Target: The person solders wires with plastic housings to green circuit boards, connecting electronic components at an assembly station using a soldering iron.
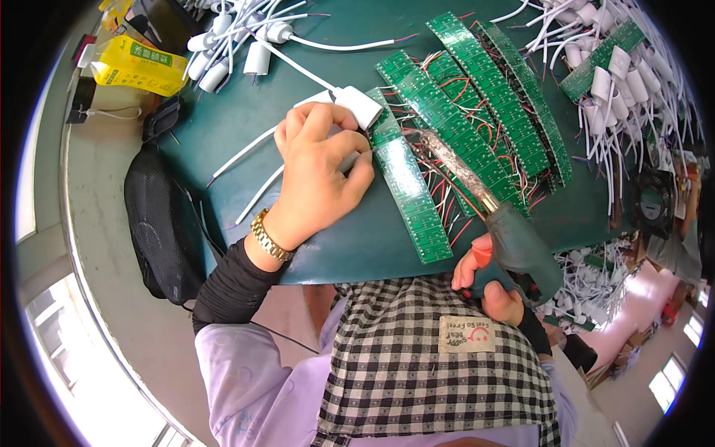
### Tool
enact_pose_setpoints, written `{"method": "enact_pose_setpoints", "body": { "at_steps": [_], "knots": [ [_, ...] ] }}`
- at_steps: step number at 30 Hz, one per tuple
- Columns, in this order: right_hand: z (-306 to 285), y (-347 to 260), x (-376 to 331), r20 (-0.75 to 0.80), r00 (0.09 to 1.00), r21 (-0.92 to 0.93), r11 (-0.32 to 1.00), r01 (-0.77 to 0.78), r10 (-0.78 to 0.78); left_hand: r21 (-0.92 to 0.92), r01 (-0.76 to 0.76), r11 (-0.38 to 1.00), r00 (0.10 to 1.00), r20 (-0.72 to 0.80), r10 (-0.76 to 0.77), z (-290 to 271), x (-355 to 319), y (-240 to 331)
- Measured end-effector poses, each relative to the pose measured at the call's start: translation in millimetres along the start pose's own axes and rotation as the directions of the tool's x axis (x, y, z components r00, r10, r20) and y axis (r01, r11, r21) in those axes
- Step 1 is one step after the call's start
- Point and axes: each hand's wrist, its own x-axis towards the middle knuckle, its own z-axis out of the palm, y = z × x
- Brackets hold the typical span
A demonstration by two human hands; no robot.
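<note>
My left hand (320,167) is closed, its thumb and forefinger pinched together beside a green circuit board strip (413,197). A white corded cylinder (359,106) sticks out past its fingers; the hand covers most of what it grips. Two white cords (242,156) run out to the left from under the hand. My right hand (488,287) is wrapped round the dark handle of a soldering gun (514,242) with an orange trigger. Its stained metal barrel slants up and left over the boards, with the tip close to the strip's upper part.
Several green circuit board panels (484,89) with red and white wires stand in rows. White corded cylinders pile up at upper left (257,58) and upper right (625,86). A yellow pouch (141,65) and a black mesh bag (160,223) lie at the left edge of the green table (335,257).
</note>
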Motion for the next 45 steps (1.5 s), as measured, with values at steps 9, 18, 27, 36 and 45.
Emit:
{"method": "enact_pose_setpoints", "body": {
  "at_steps": [9, 18, 27, 36, 45],
  "knots": [
    [-3, -1, 4, 0.124, 0.989, -0.117, 0.991, -0.061, 0.076, 0.007, -0.013, 1.000, 1.000, 0.000, 0.013, 1, 0, 0],
    [-3, -5, -4, 0.109, 0.988, -0.230, 0.969, -0.085, 0.113, 0.016, 0.032, 0.999, 0.999, -0.013, -0.032, 3, -1, 4],
    [-9, -1, -11, 0.088, 0.984, -0.391, 0.914, -0.108, 0.153, 0.011, 0.026, 1.000, 0.999, -0.029, -0.026, 3, -3, 2],
    [-14, 5, -11, 0.149, 0.987, -0.530, 0.848, 0.024, 0.065, 0.026, 0.020, 0.999, 0.999, -0.040, -0.019, 5, -4, 1],
    [3, -12, -3, -0.007, 1.000, -0.228, 0.974, -0.013, 0.012, -0.017, 0.020, 1.000, 0.998, -0.060, -0.021, 6, -5, -1]
  ]
}}
